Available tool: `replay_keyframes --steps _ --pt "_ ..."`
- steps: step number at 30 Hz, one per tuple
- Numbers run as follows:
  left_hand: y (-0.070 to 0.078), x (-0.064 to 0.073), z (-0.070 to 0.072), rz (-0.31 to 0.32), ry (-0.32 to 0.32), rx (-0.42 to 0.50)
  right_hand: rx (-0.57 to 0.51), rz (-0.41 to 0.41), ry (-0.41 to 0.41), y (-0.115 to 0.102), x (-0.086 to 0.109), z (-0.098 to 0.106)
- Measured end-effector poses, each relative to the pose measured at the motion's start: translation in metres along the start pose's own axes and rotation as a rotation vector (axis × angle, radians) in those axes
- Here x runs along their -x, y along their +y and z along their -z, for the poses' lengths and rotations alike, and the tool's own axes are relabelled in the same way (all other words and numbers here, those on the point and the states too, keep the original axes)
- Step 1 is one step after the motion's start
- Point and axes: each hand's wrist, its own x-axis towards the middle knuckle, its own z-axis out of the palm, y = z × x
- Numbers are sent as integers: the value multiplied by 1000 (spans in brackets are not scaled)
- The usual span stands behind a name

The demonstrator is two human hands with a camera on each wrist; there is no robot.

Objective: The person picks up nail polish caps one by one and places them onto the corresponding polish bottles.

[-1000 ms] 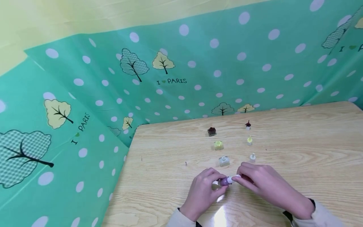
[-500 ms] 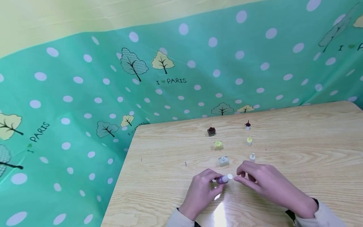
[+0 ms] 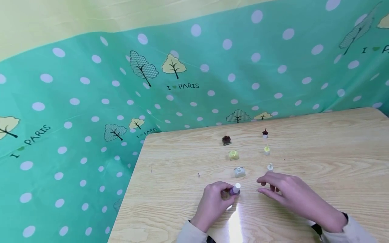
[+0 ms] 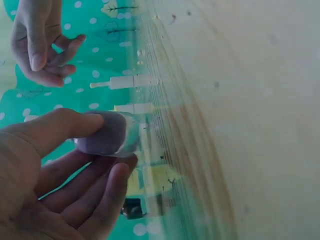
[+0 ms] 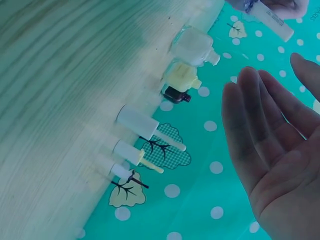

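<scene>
My left hand [image 3: 212, 204] pinches a purple nail polish bottle [image 3: 235, 191] between thumb and fingers, low over the table. A white cap [image 3: 237, 186] stands on the bottle and leans slightly right in the head view. To the right, my right hand [image 3: 293, 194] is held apart from the bottle, its fingers relaxed and holding nothing; in the right wrist view its palm [image 5: 285, 170] shows. Just beyond the left hand sits an uncapped clear-whitish bottle [image 3: 239, 172]. Near the right hand's knuckles, a white cap with its brush up [image 3: 270, 167] stands on the table.
Farther back stand an open yellow bottle [image 3: 233, 155] and an open dark red bottle [image 3: 226, 140]. A yellow-brushed cap [image 3: 266, 150] and a dark-brushed cap [image 3: 265, 134] stand to their right. Patterned green cloth [image 3: 182, 101] hangs behind the wooden table [image 3: 170, 195].
My right hand has let go of the white cap and moved right. My left hand has turned the purple bottle from lying sideways to nearly upright and shifted slightly left.
</scene>
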Motion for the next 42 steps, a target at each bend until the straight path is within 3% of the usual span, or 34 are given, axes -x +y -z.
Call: replay_keyframes --steps 7,12,20,29,42 --pt "0 -2 -2 82 -46 71 7 -14 -9 7 3 2" --pt "-2 -1 -4 98 -67 81 11 -47 -34 10 5 3" --pt "-4 1 -5 67 -29 -94 40 -44 -28 12 6 4" --pt "-7 4 3 70 -41 -200 61 -52 36 15 7 8" --pt "-11 -6 10 77 29 -183 101 -85 102 21 7 18"
